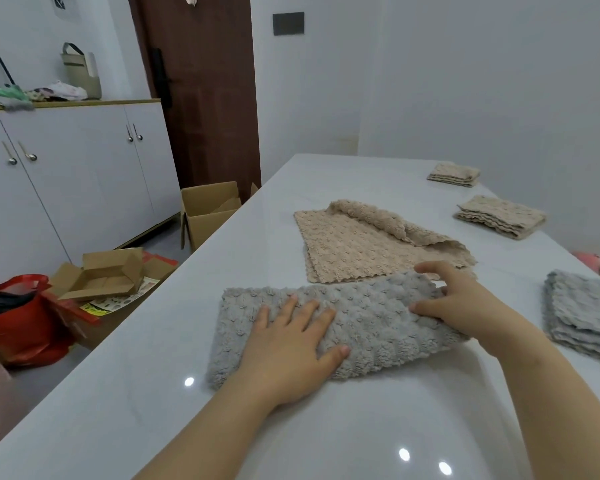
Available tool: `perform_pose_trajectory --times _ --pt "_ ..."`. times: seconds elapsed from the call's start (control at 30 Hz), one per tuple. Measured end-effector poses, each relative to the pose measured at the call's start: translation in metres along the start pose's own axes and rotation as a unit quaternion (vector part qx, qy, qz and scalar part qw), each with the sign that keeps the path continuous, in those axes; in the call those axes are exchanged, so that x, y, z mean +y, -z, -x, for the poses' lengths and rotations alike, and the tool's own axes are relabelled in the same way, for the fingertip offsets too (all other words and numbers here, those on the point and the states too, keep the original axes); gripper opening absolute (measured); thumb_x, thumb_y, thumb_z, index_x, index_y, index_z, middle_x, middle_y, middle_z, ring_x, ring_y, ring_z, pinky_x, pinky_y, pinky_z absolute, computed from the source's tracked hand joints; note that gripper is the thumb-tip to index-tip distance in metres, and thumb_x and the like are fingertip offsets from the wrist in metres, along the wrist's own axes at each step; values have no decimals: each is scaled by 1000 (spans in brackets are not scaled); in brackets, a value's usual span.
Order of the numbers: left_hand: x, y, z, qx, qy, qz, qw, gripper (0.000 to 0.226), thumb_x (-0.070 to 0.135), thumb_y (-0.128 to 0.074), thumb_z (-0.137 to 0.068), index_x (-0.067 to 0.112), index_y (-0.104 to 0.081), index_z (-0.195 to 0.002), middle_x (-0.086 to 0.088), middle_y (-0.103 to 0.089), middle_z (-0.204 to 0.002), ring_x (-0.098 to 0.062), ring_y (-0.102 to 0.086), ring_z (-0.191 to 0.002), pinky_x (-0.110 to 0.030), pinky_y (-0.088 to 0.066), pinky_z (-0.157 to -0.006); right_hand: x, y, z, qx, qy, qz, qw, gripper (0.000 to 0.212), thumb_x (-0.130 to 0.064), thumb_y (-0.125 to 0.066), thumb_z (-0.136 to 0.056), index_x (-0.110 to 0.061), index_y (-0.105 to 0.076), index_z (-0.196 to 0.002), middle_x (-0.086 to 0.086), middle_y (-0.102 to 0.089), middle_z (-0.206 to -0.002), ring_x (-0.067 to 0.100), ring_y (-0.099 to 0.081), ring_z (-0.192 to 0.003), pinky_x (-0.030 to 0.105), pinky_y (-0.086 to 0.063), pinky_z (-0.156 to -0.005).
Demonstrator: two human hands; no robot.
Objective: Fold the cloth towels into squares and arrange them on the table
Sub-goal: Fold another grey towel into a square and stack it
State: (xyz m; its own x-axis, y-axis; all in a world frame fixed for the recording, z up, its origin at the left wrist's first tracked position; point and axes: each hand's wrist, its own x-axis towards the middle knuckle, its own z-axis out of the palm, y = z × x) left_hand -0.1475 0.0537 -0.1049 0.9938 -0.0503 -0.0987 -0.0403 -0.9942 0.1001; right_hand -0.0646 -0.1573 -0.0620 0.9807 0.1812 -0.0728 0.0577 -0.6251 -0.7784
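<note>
Well, the grey towel [368, 317] lay near the front of the white table [291, 438], already doubled into a long strip running left to right. The person's left hand [291, 348] was pressed flat on the middle of it, fingers straight and spread apart, which I took as a way to pin the strip so it would not slide on the glossy top. The right hand [461, 303] was at the strip's right end, thumb and fingers curled around the edge of the cloth, seemingly ready to carry that end over toward the left and make a square.

Just behind, touching or nearly touching the grey strip, a beige towel [357, 251] lay mostly open with its far edge flopped back on itself; I judged it to be waiting its turn. Finished work sat along the right side: a grey stack [582, 317] close to the right arm and, further back, two beige stacks [499, 216], one [453, 174] beyond the other, well apart. That row looked sorted by colour, so the grey square probably belonged on the near pile.
</note>
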Motion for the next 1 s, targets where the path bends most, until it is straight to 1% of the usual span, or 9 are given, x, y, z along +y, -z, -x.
perform_pose_trajectory --times 0.23,0.4,0.47,0.53,0.6,0.63,0.73,0.9,1.0 --pt "-1 -1 -2 -15 2 4 1000 62 64 -14 -90 41 5 -145 12 11 -157 -14 17 -144 -47 10 -116 -7 2 -2 19 12 -82 996 42 -14 -66 -83 -29 -51 -119 -5 -47 -90 11 -56 -76 26 -47 -62" --pt "-10 15 -4 32 -22 157 987 57 53 -23 -95 35 -9 -147 11 -2 -158 -11 5 -145 -41 0 -118 -18 2 0 5 22 -162 986 39 -10 -65 -83 -36 -54 -110 14 -53 -116 33 -64 -93 47 -54 -84" --pt "-21 24 -1 122 4 329 936 49 45 -30 -97 33 -25 -144 14 -24 -150 -6 -14 -141 -31 -12 -116 -27 -2 3 0 39 -206 978 41 -8 -64 -83 -35 -54 -112 14 -58 -114 34 -65 -91 48 -55 -81" --pt "-35 32 1 177 74 491 850 37 41 -36 -97 35 -42 -133 15 -43 -135 -7 -41 -125 -27 -30 -107 -37 -8 7 -9 57 -252 966 45 -5 -62 -84 -30 -52 -121 14 -64 -105 30 -68 -82 40 -56 -70" --pt "-45 38 2 179 142 632 740 29 35 -40 -97 25 -50 -122 -1 -59 -117 -15 -60 -91 -30 -52 -78 -47 -17 10 -18 68 -280 957 47 -6 -62 -85 -30 -50 -123 14 -66 -104 28 -68 -80 36 -55 -65" --pt "-48 40 3 167 164 672 703 29 32 -40 -97 19 -50 -121 -7 -61 -107 -16 -59 -76 -26 -53 -60 -51 -22 12 -23 70 -283 956 47 -7 -63 -84 -32 -50 -123 14 -65 -106 28 -68 -83 37 -56 -67" --pt "-48 42 5 122 175 705 676 33 33 -39 -98 15 -46 -124 -13 -63 -98 -17 -58 -64 -20 -48 -43 -60 -38 18 -32 80 -282 956 48 -12 -65 -83 -39 -49 -119 15 -60 -115 30 -65 -94 40 -55 -79" --pt "-46 42 7 84 153 732 659 43 45 -37 -96 24 -34 -135 -14 -65 -103 -24 -67 -83 -29 -54 -56 -69 -58 31 -134 107 -284 944 48 -8 -59 -87 -34 -46 -125 4 -66 -105 16 -63 -78 30 -53 -67" --pt "-45 41 9 67 142 732 663 33 44 -34 -97 33 -36 -128 -13 -65 -106 -25 -69 -83 -33 -57 -63 -70 -63 36 -184 113 -273 937 30 -7 -57 -88 -26 -58 -111 0 -72 -88 15 -63 -70 28 -52 -64"
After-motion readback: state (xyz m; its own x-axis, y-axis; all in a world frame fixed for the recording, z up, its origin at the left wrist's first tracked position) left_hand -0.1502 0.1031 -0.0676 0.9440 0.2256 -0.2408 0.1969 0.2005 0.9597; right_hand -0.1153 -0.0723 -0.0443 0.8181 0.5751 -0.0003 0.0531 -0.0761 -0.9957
